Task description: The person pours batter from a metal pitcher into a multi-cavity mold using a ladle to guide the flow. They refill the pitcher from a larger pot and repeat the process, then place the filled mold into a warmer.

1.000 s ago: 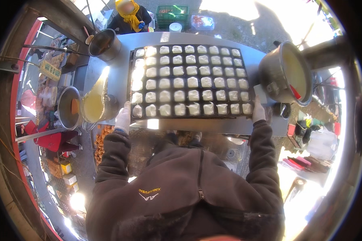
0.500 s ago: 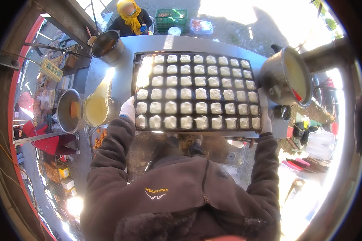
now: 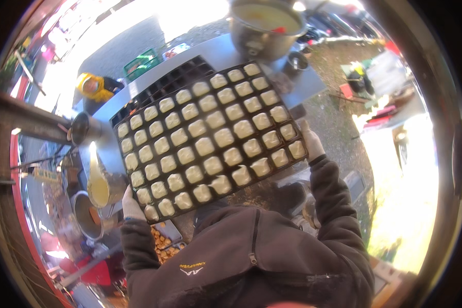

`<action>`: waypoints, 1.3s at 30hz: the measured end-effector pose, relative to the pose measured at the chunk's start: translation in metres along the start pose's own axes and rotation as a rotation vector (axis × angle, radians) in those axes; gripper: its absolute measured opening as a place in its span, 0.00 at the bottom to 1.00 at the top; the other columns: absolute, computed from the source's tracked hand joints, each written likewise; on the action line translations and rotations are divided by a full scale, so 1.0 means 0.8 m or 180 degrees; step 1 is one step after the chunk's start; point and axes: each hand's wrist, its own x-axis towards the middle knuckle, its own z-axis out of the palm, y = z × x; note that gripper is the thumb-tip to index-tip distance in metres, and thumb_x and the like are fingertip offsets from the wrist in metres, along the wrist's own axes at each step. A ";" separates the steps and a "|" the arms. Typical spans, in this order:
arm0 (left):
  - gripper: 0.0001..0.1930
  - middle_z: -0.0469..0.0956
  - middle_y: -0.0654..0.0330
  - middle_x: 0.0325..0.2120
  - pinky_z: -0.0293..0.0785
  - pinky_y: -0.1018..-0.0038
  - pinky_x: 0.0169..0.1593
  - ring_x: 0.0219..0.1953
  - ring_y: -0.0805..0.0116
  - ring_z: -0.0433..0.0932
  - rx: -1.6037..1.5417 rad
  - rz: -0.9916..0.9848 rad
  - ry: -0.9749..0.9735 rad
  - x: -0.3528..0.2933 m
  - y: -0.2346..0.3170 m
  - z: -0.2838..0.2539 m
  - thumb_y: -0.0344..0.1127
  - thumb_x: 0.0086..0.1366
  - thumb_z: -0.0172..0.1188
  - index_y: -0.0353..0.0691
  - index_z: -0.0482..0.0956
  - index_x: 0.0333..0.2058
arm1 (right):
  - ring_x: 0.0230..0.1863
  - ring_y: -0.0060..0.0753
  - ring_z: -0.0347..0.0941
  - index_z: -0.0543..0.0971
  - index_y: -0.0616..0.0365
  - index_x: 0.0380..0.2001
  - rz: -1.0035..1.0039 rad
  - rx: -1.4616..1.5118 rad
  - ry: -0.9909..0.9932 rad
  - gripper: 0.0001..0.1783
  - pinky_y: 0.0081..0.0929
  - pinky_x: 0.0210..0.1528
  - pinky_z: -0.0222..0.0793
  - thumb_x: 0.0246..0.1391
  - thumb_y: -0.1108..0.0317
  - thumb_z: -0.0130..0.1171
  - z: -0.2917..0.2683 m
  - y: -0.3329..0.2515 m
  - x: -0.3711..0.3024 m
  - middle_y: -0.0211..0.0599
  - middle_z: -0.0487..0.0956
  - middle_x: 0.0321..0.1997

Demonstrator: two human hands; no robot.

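I carry a large dark baking mould tray [image 3: 270,170], its rows of square cups filled with pale, creamy batter [image 3: 205,147]. My left hand [image 3: 132,205], in a whitish glove, is closed on the tray's lower left end. The gloved right hand [image 3: 312,141] grips the opposite short end. The tray is held off the table, slanting with its right side farther from me. Beyond its far edge lies a second dark mould tray [image 3: 182,77] on the metal table, partly covered from view. My fingers under the tray are hidden.
A big pot of pale batter [image 3: 264,41] stands at the table's far end. Along the left are a batter-smeared jug [image 3: 101,189], a metal pot [image 3: 84,128] and a metal bowl [image 3: 84,213]. Browned pieces [image 3: 164,241] lie low left. A person in a yellow headscarf [image 3: 95,87] is beyond the table.
The filled tray has come away from its place over the table, toward me and turned anticlockwise, uncovering part of the second tray. My view has swung right. Both hands keep hold.
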 end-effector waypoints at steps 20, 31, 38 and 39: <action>0.26 0.85 0.50 0.64 0.85 0.55 0.66 0.61 0.51 0.87 0.0929 -0.0710 -0.1866 -0.190 -0.201 0.596 0.48 0.87 0.52 0.34 0.78 0.69 | 0.53 0.25 0.83 0.82 0.63 0.65 -0.0941 0.1499 0.1263 0.32 0.25 0.56 0.79 0.81 0.42 0.59 -0.572 -0.184 -0.223 0.34 0.87 0.55; 0.23 0.88 0.49 0.59 0.90 0.59 0.60 0.55 0.53 0.91 0.1318 -0.0104 -0.2329 -0.096 -0.205 0.741 0.41 0.86 0.51 0.30 0.81 0.66 | 0.64 0.40 0.85 0.79 0.62 0.69 -0.2048 0.2172 -0.0184 0.27 0.39 0.66 0.85 0.85 0.51 0.53 -0.662 -0.282 -0.149 0.46 0.87 0.65; 0.20 0.89 0.49 0.57 0.90 0.63 0.57 0.53 0.57 0.91 0.2247 0.0760 -0.2987 -0.042 -0.177 0.819 0.35 0.85 0.53 0.27 0.82 0.65 | 0.68 0.55 0.81 0.75 0.63 0.71 -0.3070 0.3261 0.0119 0.38 0.58 0.67 0.83 0.84 0.37 0.43 -0.641 -0.256 -0.120 0.54 0.81 0.71; 0.20 0.89 0.49 0.56 0.90 0.64 0.56 0.52 0.57 0.91 0.2291 0.0769 -0.2790 -0.045 -0.171 0.832 0.35 0.85 0.53 0.26 0.82 0.64 | 0.67 0.56 0.81 0.75 0.64 0.71 -0.3194 0.3204 -0.0258 0.40 0.62 0.65 0.83 0.84 0.36 0.41 -0.633 -0.237 -0.113 0.55 0.81 0.70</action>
